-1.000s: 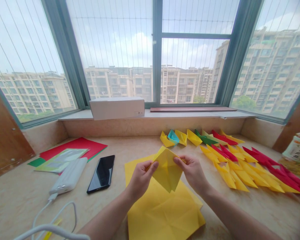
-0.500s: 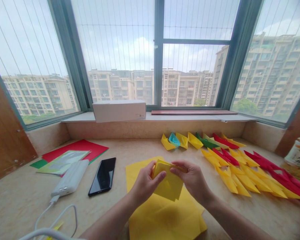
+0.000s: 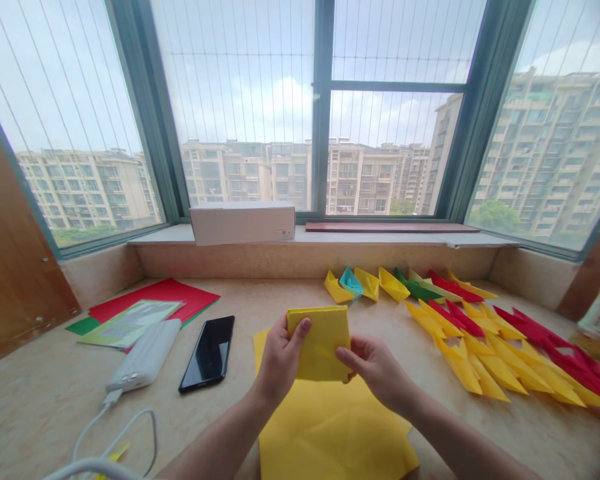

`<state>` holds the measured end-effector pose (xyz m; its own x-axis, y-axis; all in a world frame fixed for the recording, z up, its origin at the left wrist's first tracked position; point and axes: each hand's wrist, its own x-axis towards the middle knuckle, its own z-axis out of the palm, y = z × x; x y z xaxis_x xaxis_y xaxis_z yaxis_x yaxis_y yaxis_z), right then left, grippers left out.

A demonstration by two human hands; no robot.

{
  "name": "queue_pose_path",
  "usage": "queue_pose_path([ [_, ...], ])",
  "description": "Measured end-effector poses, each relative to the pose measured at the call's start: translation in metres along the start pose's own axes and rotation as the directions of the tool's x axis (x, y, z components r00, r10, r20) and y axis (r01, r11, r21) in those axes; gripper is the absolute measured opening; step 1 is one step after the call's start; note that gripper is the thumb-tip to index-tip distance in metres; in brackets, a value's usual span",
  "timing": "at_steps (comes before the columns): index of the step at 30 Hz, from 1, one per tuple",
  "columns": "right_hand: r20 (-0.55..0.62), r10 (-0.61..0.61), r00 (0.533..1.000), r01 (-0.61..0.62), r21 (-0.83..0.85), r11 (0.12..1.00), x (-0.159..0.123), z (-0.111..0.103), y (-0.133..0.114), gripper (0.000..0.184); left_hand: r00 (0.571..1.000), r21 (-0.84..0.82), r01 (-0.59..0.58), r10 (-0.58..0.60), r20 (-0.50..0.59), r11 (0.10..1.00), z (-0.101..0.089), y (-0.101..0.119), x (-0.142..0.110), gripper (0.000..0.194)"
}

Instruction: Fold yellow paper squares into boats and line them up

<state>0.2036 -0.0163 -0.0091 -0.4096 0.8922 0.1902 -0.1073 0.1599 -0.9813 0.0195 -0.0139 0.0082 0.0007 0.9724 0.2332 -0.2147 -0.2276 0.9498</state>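
Between both hands I hold a small yellow square of folded paper (image 3: 323, 343), upright and facing me. My left hand (image 3: 283, 353) grips its left edge, thumb on the front and fingers behind. At the lower right edge, my right hand (image 3: 367, 363) pinches the folded paper with the thumb in front. Several layers show along its top edge. Below the hands lie larger yellow sheets (image 3: 335, 427) with faint crease lines, partly hidden by the folded paper and my hands.
Several folded paper boats (image 3: 500, 357), yellow, red, green and blue, stand in rows at the right. To the left lie a black phone (image 3: 207, 353), a white power bank (image 3: 145, 357) with a cable, and red sheets (image 3: 190, 297). A white box (image 3: 243, 225) rests on the sill.
The folded paper has turned from tilted to nearly square-on and moved slightly left and up. My right hand has slid from its top right down to its lower right edge.
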Motion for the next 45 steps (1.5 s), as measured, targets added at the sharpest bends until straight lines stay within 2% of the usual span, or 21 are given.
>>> queue_pose_path([
  [5,0.029,-0.071,0.997,0.071,0.019,0.997,0.000,0.007,0.000,0.032,0.999,-0.082,0.046,-0.047,-0.014,0.996,0.005,0.000,-0.005,0.050],
  [10,-0.005,-0.193,0.981,0.193,-0.034,0.981,-0.002,0.011,0.003,0.028,0.993,-0.111,0.115,-0.114,0.019,0.987,0.011,0.008,-0.011,0.074],
  [12,-0.020,-0.222,0.975,0.219,-0.103,0.970,-0.004,0.010,0.005,0.028,0.994,-0.012,0.094,-0.094,0.054,0.995,0.012,0.009,-0.012,0.071],
  [15,-0.033,-0.237,0.971,0.223,-0.235,0.946,-0.007,0.008,0.007,0.026,0.990,0.221,-0.016,-0.015,0.138,0.975,0.010,0.004,-0.012,0.058],
  [17,-0.048,-0.236,0.971,0.212,-0.298,0.931,-0.007,0.006,0.008,0.023,0.967,0.309,-0.075,-0.007,0.255,0.948,0.007,0.001,-0.014,0.058],
  [20,-0.060,-0.239,0.969,0.208,-0.320,0.924,-0.007,0.004,0.008,0.019,0.894,0.315,-0.137,-0.020,0.448,0.939,0.004,0.000,-0.018,0.063],
  [23,-0.080,-0.256,0.963,0.214,-0.349,0.912,-0.006,0.001,0.008,0.018,0.838,0.323,-0.146,-0.056,0.543,0.935,0.006,-0.001,-0.022,0.054],
  [26,-0.127,-0.273,0.954,0.195,-0.432,0.880,-0.005,-0.002,0.008,0.020,0.850,0.329,-0.019,-0.157,0.502,0.944,0.011,-0.004,-0.023,0.044],
  [28,-0.160,-0.284,0.945,0.179,-0.471,0.864,-0.005,-0.002,0.007,0.024,0.858,0.281,0.044,-0.181,0.481,0.959,0.014,-0.007,-0.021,0.043],
  [32,-0.216,-0.358,0.908,0.194,-0.541,0.818,-0.006,0.003,0.004,0.028,0.841,0.184,0.073,-0.160,0.517,0.980,0.016,-0.007,-0.018,0.040],
  [36,-0.251,-0.443,0.860,0.230,-0.585,0.778,-0.006,0.004,-0.001,0.028,0.842,0.113,0.091,-0.137,0.522,0.989,0.015,-0.001,-0.020,0.038],
  [39,-0.226,-0.392,0.892,0.216,-0.548,0.808,-0.004,0.002,-0.004,0.017,0.820,0.115,0.145,-0.184,0.542,0.983,0.015,0.005,-0.023,0.041],
  [41,-0.203,-0.359,0.911,0.215,-0.511,0.832,-0.003,0.001,-0.005,0.024,0.810,0.097,0.196,-0.217,0.545,0.976,0.015,0.006,-0.024,0.046],
  [45,-0.225,-0.375,0.899,0.226,-0.494,0.840,-0.003,0.001,-0.002,0.035,0.857,0.051,0.212,-0.211,0.469,0.976,0.016,-0.001,-0.023,0.057],
])
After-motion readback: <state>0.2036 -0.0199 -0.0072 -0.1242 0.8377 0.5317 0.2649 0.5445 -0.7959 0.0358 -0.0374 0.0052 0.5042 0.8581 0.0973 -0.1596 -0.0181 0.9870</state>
